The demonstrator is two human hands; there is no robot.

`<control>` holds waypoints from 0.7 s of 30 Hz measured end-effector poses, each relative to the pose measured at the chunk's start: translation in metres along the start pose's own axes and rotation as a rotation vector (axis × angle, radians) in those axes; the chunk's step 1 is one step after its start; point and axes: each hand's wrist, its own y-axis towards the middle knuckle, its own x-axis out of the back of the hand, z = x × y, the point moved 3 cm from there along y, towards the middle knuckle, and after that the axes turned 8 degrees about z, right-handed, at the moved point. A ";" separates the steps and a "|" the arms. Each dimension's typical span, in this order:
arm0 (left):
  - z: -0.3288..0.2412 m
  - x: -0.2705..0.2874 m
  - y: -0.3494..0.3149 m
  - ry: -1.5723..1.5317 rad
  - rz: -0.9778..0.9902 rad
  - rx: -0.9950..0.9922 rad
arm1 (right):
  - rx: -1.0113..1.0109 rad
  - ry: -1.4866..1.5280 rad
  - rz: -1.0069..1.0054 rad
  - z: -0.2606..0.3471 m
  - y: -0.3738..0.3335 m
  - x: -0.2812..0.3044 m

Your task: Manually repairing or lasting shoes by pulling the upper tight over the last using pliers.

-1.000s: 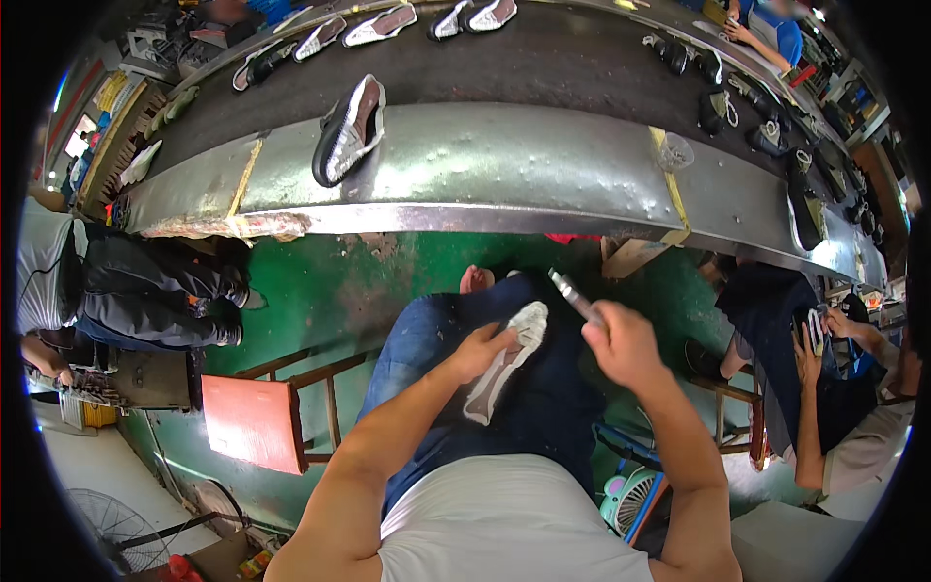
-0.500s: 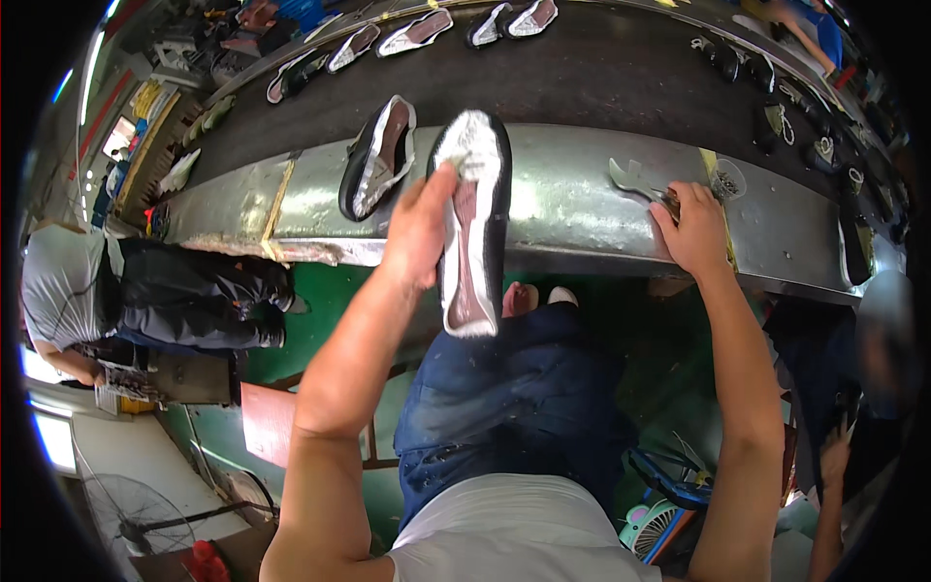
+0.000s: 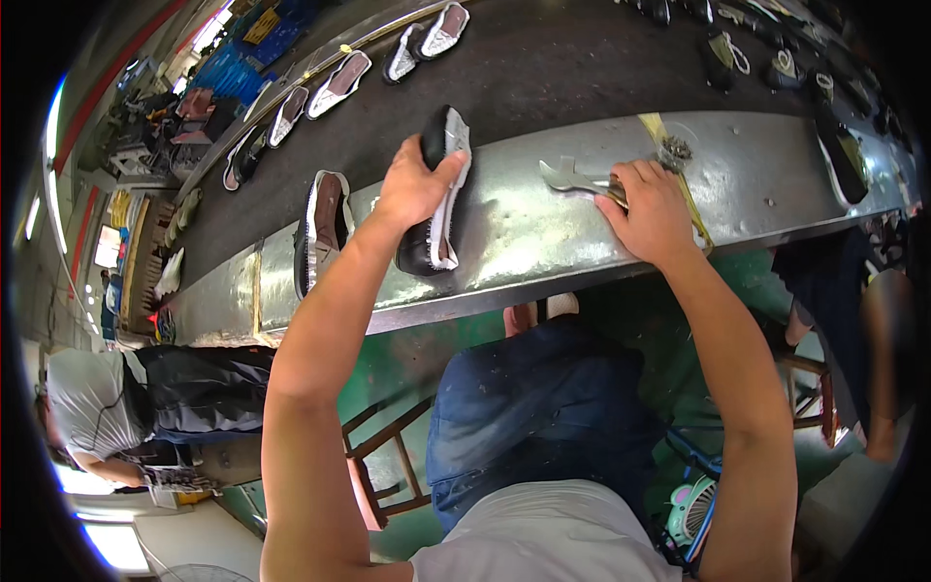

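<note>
The left hand [image 3: 419, 184], just short of twelve o'clock from the centre, grips a shoe [image 3: 444, 218], fingers wrapped over its smooth black upper and thumb on the pale, ragged rim. The shoe is long, narrow and tilted, its opening turned toward three o'clock; I cannot tell whether it bears fully on the ledge [image 3: 524, 238], a dented, glossy sheet of metal with a rounded edge. At two o'clock the right hand [image 3: 652, 209] lies over the handle of a tool [image 3: 567, 176], fingers bent; how firmly they close I cannot tell. The tool's bright metal head points toward nine o'clock, flaring into a curved, notched end. Just past that hand, a clear round cup [image 3: 674, 150] holds small dark bits, beside creased yellow tape [image 3: 652, 125]. At ten o'clock stands a second shoe [image 3: 328, 218], brown inside, with stitch-like marks along its white edge. A matte, dark, speckled belt [image 3: 562, 78] spans twelve o'clock, with more pale-rimmed shoes [image 3: 339, 84] toward eleven.
</note>
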 end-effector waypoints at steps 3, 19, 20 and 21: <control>0.020 -0.008 -0.027 0.151 0.077 -0.140 | -0.018 -0.013 0.009 -0.004 -0.003 0.002; 0.042 -0.022 -0.072 -0.191 0.157 -0.100 | -0.030 -0.027 -0.002 -0.004 -0.003 -0.004; 0.042 -0.022 -0.070 -0.245 0.178 -0.122 | -0.031 -0.025 -0.004 -0.004 -0.002 -0.003; 0.038 -0.021 -0.071 -0.242 0.178 -0.120 | -0.032 -0.022 -0.004 -0.004 -0.003 -0.002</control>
